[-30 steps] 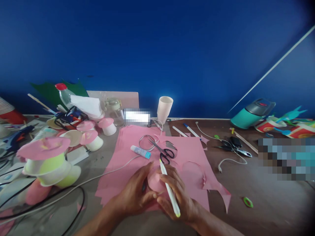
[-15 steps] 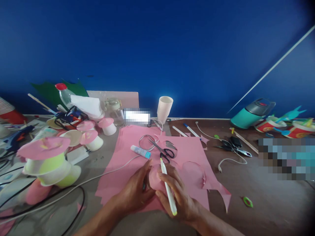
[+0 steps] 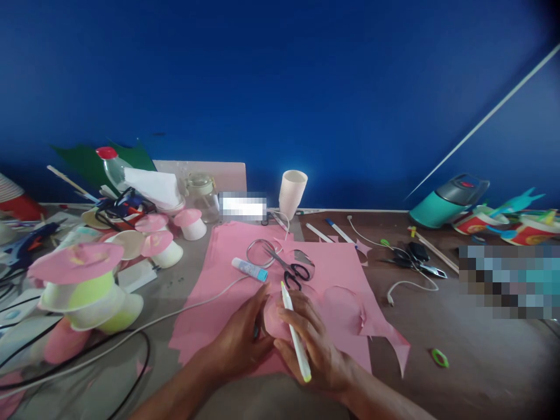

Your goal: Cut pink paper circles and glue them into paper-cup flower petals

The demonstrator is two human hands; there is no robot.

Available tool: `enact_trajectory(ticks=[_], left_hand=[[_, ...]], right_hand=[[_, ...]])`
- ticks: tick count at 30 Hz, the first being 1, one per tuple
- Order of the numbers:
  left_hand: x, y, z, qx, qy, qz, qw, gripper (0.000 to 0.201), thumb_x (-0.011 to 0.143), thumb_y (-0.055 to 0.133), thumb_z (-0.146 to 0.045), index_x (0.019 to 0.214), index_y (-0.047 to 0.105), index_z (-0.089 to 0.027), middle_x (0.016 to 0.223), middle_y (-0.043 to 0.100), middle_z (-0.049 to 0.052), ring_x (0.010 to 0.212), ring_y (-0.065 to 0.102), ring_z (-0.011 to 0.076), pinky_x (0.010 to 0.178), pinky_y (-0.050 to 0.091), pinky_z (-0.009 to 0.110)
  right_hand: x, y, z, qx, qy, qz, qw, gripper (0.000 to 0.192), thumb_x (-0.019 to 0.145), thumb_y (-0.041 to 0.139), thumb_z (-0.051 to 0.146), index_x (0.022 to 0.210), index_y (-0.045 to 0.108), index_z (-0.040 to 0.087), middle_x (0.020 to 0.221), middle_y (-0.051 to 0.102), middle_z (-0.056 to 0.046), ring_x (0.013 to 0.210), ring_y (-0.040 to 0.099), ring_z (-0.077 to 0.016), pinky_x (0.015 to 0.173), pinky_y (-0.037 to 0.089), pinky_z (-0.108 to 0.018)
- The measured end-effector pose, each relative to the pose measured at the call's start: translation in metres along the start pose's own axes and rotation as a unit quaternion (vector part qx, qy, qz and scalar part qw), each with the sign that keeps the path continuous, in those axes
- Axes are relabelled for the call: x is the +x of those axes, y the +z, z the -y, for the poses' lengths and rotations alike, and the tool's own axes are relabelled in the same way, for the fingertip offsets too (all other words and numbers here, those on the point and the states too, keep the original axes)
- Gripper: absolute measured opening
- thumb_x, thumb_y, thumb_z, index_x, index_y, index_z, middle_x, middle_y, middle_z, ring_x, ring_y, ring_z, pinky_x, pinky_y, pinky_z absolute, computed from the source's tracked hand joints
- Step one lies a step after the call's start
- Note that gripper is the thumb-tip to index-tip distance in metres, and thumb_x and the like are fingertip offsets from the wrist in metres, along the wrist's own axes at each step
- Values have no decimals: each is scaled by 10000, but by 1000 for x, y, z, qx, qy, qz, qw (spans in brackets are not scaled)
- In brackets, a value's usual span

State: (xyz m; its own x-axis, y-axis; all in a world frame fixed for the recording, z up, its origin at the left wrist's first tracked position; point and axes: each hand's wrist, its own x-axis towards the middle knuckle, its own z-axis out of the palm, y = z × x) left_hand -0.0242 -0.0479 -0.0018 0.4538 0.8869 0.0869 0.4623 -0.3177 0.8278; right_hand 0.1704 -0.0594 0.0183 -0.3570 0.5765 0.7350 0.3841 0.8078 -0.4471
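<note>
My right hand (image 3: 317,341) is closed around a white marker (image 3: 295,335) with yellow ends, its yellow upper end pointing away from me. Between my hands is a round pink paper piece (image 3: 273,318), which my left hand (image 3: 242,329) grips at its left side. My right fingers also rest against this piece; what lies beneath it is hidden. Just beyond sit black-handled scissors (image 3: 292,273), spread apart, and a glue stick (image 3: 249,269) with a blue cap. Both lie on pink paper sheets (image 3: 219,303) under my hands.
Paper cups with pink tops (image 3: 76,262) crowd the left side, along with cables. A stack of white cups (image 3: 292,195) stands at the back. To the right are a white cable (image 3: 411,284), a green ring-shaped piece (image 3: 440,357) and a teal bottle (image 3: 441,204).
The marker and my right hand have shifted very slightly left. My left hand and the pink piece look almost the same.
</note>
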Motion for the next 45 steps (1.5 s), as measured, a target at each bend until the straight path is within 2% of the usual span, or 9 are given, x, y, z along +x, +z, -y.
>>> enact_trajectory(ticks=[5,11,14,17,24,29,33,40,45], left_hand=[[-1,1,2,23,43,-29,998,825,813,669,-229,1527,258,-196,1477,494,185,1324,503,381,1069,467,529],[-1,5,5,76,149,-90,982,840,835,621,-162,1539,172,-253,1513,427,196,1378,443,362,1087,445,552],[2,4,3,81,206,-85,971,864,829,575,-86,1551,139,-275,1545,385,165,1412,396,343,1109,431,527],[4,1,0,58,240,-71,966,861,822,546,-50,1550,150,-282,1521,433,135,1396,429,310,1103,454,498],[0,0,-4,42,130,-34,990,702,849,547,-113,1490,281,-216,1431,524,165,1294,539,320,1036,515,509],[1,-4,-9,-1,154,-24,988,691,849,597,-191,1470,294,-208,1421,512,181,1312,509,330,1066,475,519],[3,-10,-13,-35,159,14,987,715,880,622,-382,1486,283,-212,1449,478,192,1329,485,333,1091,438,492],[3,-10,-11,-62,146,25,987,736,901,499,-615,1485,305,-211,1431,498,188,1299,509,347,1081,435,482],[3,-8,-16,-72,126,11,989,596,949,442,-565,1440,348,-240,1395,537,140,1252,550,309,1053,467,432]], right_hand=[[1,-1,1,1,5,3,1000,559,805,546,63,1345,439,159,1218,622,-175,1165,593,-341,918,541,-546],[2,-1,1,7,6,3,1000,546,814,546,51,1340,438,148,1223,618,-187,1180,585,-329,913,546,-533],[2,-1,0,19,4,7,1000,557,811,545,30,1344,432,151,1226,609,-181,1211,559,-306,946,535,-510],[1,0,0,21,7,8,1000,560,812,545,31,1344,430,164,1234,607,-176,1222,553,-303,955,531,-505],[-1,0,1,7,19,14,1000,547,824,546,42,1340,423,175,1259,604,-182,1230,558,-305,955,529,-516],[0,-1,0,14,13,11,1000,536,827,547,78,1341,424,169,1255,593,-185,1204,567,-306,942,528,-506],[1,-4,1,30,9,10,999,518,850,541,182,1350,409,164,1254,580,-182,1184,565,-319,944,519,-509],[0,-6,1,39,16,1,999,512,882,567,299,1355,402,190,1211,589,-154,1158,574,-325,932,523,-493],[-1,-3,0,44,2,0,999,488,930,508,324,1378,391,172,1225,575,-163,1190,555,-325,958,511,-517]])
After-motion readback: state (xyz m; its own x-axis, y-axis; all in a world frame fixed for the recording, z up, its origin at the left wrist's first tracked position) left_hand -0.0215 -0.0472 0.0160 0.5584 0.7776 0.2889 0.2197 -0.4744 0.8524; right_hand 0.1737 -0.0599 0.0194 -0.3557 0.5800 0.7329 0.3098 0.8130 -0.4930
